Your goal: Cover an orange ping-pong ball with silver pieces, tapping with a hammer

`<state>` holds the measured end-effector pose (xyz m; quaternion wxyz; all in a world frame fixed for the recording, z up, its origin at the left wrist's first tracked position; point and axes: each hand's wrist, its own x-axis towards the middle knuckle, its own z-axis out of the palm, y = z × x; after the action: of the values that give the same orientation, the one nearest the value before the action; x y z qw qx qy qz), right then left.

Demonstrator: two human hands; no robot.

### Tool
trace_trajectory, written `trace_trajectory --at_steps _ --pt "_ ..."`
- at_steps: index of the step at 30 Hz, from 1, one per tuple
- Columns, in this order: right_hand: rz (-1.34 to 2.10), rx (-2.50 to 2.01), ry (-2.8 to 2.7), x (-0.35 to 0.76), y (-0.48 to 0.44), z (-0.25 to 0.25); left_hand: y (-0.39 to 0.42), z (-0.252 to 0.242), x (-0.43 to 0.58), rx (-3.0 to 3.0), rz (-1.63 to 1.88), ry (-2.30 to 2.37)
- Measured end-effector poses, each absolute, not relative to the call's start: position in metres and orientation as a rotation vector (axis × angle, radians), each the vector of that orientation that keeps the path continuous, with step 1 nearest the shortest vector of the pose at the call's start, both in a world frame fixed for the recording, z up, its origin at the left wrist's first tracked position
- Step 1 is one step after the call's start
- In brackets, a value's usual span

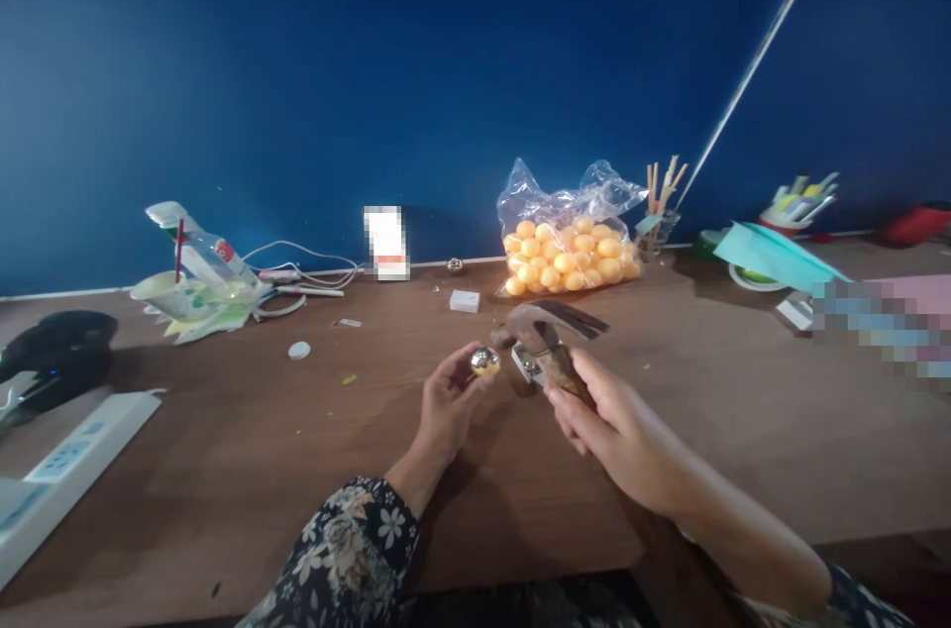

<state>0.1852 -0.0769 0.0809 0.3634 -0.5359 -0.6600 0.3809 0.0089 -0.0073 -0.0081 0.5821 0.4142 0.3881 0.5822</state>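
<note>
My left hand (451, 397) pinches a shiny gold-silver ball (485, 362) between thumb and fingers, just above the table. In my right hand (605, 420) is a claw hammer (536, 319), gripped round its wooden handle close to the head. The hammer's striking face points left, a little above and to the right of the ball, with a small gap between them. Behind the hammer, a small white open box (524, 363) with something metallic in it is partly hidden.
Toward the wall stands a clear bag of yellow balls (569, 257). Nearby are another shiny ball (455, 265) and a small white box (465, 301). A power strip (74, 470) lies left, near a plastic bottle (215, 252); a pen holder (792, 212) stands right.
</note>
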Motion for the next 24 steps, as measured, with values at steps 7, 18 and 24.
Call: trace_trajectory --at_steps 7,18,24 --pt "1.028 -1.364 -1.66 0.195 -0.084 0.081 -0.007 -0.009 0.011 0.983 1.366 0.937" --pt "0.982 -1.392 -1.759 0.179 -0.084 0.079 -0.007 -0.01 0.011 1.023 1.341 0.988" --pt "0.976 -1.409 -1.763 0.181 -0.081 0.076 -0.008 -0.019 0.01 1.157 1.339 0.976"
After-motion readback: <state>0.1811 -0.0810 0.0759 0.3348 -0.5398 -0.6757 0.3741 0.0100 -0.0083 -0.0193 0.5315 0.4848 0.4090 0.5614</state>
